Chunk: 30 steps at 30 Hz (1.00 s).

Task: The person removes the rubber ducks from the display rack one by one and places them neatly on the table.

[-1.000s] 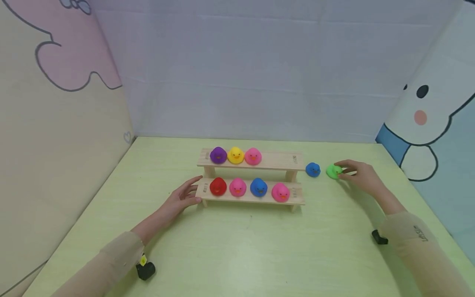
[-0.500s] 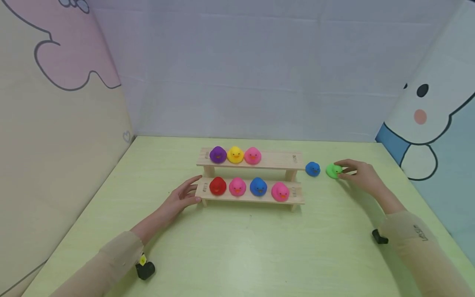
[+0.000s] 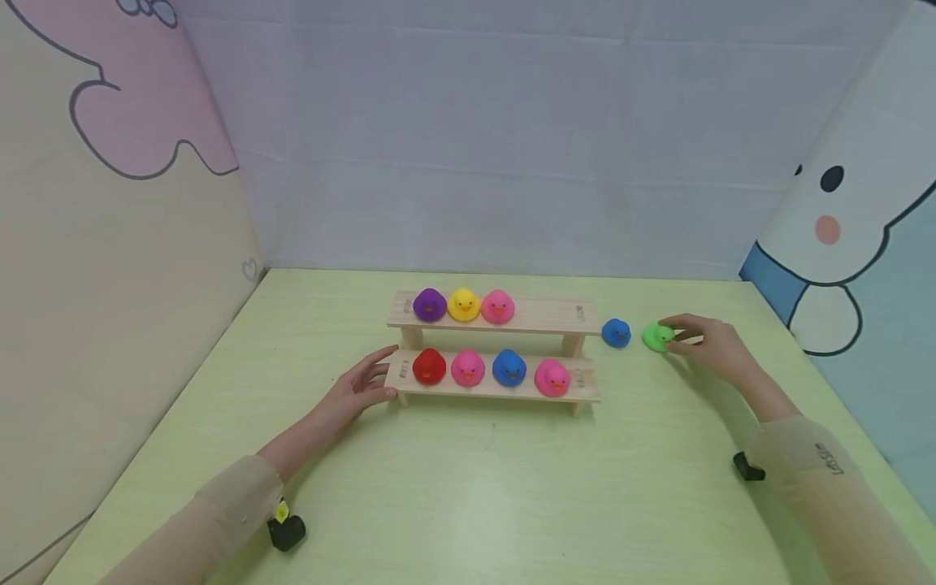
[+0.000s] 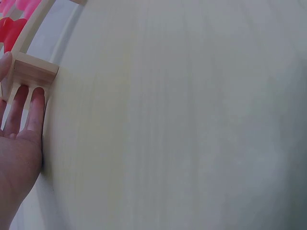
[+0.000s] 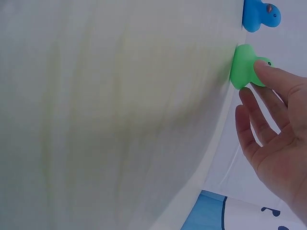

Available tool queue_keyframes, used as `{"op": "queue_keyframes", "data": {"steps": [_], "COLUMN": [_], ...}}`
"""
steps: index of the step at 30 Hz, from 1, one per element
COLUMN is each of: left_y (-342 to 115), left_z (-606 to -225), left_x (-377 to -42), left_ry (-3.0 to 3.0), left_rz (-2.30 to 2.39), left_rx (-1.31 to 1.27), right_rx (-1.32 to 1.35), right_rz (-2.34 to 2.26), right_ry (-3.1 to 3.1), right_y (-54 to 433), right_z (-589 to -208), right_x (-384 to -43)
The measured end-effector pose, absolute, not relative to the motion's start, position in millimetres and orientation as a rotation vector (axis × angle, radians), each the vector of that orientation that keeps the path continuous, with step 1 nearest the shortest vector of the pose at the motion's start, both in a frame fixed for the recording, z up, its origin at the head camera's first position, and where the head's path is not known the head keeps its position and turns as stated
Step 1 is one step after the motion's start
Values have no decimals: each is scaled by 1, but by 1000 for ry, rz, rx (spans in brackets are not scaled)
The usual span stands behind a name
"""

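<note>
- Head view: the right hand [image 3: 709, 349] pinches the green toy duck [image 3: 652, 338] by its head, thumb against the other fingers.
- This duck sits on the desk [image 3: 475, 487], at 3 o'clock from the two-tier wooden rack [image 3: 493, 329].
- The loose blue duck [image 3: 617, 333] stands on the desk between them, at 9 o'clock from the green one and just beside the rack.
- The left hand [image 3: 351, 394] is relaxed and unclenched at the rack's 9 o'clock end; its thumb and fingertips rest against the lower shelf [image 3: 587, 380].
- Upper shelf [image 3: 544, 314], from 9 toward 3 o'clock: purple duck [image 3: 430, 305], yellow duck [image 3: 464, 305], rear pink duck [image 3: 498, 307].
- Lower shelf, same direction: red duck [image 3: 429, 367], middle pink duck [image 3: 468, 369], shelved blue duck [image 3: 509, 368], end pink duck [image 3: 552, 378].
- Both arms wear beige sleeves [image 3: 197, 520], reaching in from 7 and 5 o'clock.
- A pink cartoon shape [image 3: 157, 106] marks the wall at 10 o'clock; a white cartoon figure [image 3: 855, 146] faces it from 2 o'clock.
</note>
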<state>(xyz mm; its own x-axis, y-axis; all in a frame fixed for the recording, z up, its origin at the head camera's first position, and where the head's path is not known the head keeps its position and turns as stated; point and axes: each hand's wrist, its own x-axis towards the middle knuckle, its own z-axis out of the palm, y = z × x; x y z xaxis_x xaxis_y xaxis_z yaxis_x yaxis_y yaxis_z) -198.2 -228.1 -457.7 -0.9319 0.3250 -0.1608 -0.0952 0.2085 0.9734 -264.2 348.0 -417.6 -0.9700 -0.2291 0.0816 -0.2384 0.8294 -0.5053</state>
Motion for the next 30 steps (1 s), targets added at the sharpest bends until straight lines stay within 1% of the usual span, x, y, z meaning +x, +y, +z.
{"op": "queue_keyframes", "data": {"steps": [10, 17, 23, 30], "left_y": [-228, -228, -228, -228], "left_z": [-457, -458, -458, -456], "left_x": [-198, -198, -198, -198], "left_ry": [2168, 2164, 2161, 2140], "left_rz": [1767, 1768, 1765, 1782], "left_rx": [207, 198, 193, 188], "right_rx": [421, 422, 372, 354], "right_rz": [861, 866, 902, 1028], "right_ry": [-2946, -2882, -2826, -2687], "right_y": [353, 349, 332, 295], "right_z": [-415, -402, -385, -363], "right_x": [-266, -270, -272, -271]}}
